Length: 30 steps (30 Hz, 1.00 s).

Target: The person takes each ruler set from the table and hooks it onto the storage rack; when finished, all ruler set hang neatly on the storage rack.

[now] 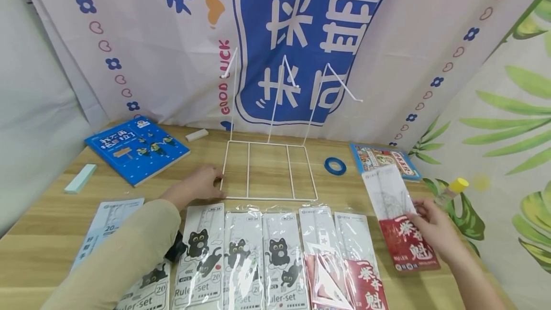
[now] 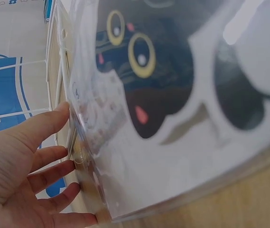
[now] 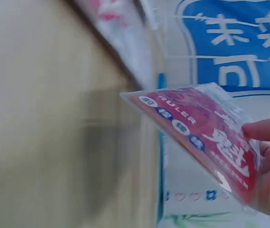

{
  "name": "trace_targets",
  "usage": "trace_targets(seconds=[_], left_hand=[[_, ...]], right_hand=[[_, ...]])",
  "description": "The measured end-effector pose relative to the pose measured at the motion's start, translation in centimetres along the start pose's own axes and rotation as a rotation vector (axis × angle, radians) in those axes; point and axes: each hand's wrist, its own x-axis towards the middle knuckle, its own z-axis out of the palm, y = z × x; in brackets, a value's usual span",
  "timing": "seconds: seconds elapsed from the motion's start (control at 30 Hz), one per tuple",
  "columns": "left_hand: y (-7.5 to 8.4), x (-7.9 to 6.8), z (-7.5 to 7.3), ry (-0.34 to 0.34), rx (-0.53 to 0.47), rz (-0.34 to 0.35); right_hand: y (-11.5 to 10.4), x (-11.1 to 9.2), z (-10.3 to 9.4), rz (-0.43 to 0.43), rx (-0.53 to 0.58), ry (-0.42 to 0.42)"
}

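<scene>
In the head view my right hand (image 1: 432, 226) grips the side edge of a red and white ruler set packet (image 1: 398, 224), lifted and tilted above the table's right side. The right wrist view shows the thumb on the face of this packet (image 3: 196, 128). My left hand (image 1: 200, 183) touches the left side of a white wire rack (image 1: 269, 198) near its front corner. The fingers of this hand (image 2: 35, 175) are spread and fairly straight in the left wrist view. Right in front lies a black-cat ruler set packet (image 1: 200, 252) in clear plastic.
Alongside lie more cat packets (image 1: 243, 262) and red and white packets (image 1: 359, 252). A blue packet (image 1: 112, 214) is partly behind the left arm. Around the rack are a blue book (image 1: 137, 147), blue tape roll (image 1: 335, 166), another book (image 1: 383, 157) and a yellow-capped bottle (image 1: 452, 190).
</scene>
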Motion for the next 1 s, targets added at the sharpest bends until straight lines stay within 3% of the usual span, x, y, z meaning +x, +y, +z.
trace_targets(seconds=[0.13,0.27,0.57,0.77,1.0], left_hand=[[0.0,-0.1,0.1,0.005,0.011,0.007],[0.1,-0.1,0.1,0.005,0.015,0.008],[-0.3,0.0,0.2,0.011,0.016,0.021],[-0.4,0.0,0.2,0.006,0.007,0.017],[0.0,0.0,-0.1,-0.011,-0.001,-0.014]], right_hand=[[-2.3,0.6,0.0,-0.161,0.119,0.058],[-4.9,1.0,-0.2,-0.237,0.186,0.083],[-9.6,2.6,-1.6,-0.28,0.318,0.066],[-10.4,3.8,-1.7,-0.261,0.27,0.084],[-10.5,4.4,-1.3,-0.282,0.347,0.079]])
